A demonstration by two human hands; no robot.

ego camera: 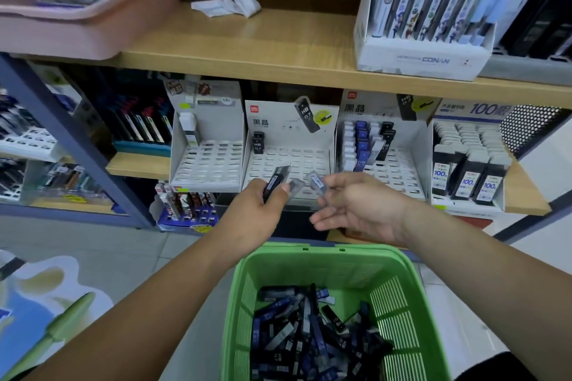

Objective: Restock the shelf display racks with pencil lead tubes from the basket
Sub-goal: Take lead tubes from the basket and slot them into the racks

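My left hand (253, 210) grips a few pencil lead tubes (277, 181), black and clear, in front of the middle white display rack (291, 161). That rack holds a single black tube (257, 142) at its back left. My right hand (356, 204) pinches one clear tube with a blue label (317, 182) between thumb and fingertips, just right of my left hand. Below both hands stands the green basket (244, 303), with several black, blue and clear tubes (309, 337) heaped in it.
A nearly empty rack (207, 161) stands to the left and a partly filled rack (383, 148) to the right, then a box of 100-lead tubes (464, 170). Above, the wooden shelf (278, 49) carries crumpled paper (229, 3), a pink tray (77, 22) and a pen box (427, 25).
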